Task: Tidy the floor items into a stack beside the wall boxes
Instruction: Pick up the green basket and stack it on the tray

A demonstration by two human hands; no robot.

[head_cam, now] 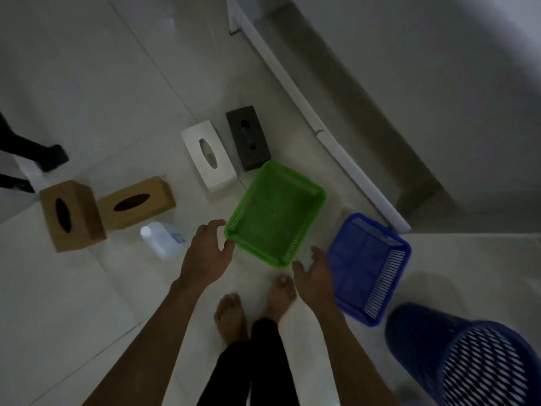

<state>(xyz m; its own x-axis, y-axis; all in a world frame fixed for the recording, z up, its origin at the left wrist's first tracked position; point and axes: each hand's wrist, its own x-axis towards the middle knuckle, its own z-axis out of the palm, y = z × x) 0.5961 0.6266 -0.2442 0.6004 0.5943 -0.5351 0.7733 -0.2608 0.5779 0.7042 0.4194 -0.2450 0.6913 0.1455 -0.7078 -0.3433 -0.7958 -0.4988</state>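
**Both hands spread at the green tray's near corners**

I see the left hand (209,253) with its fingers spread and lightly curved, holding nothing. Its fingertips sit right at the 8 o'clock corner of the green tray (275,213); blur keeps me from telling whether they touch the rim. The right hand (314,276) is likewise spread and empty at the tray's 5 o'clock corner, just beside the blue tray (370,268).

The green tray lies open side up on the floor (87,303). A white tissue box (209,156) is at its 11 o'clock and a dark tissue box (248,137) at its 12 o'clock, near the baseboard (336,148).

The white bottle (162,240) at the left hand's 9 o'clock carries a blue label, but I cannot read its writing.

The blue mesh basket (468,356) is cut off at the frame's 5 o'clock corner.
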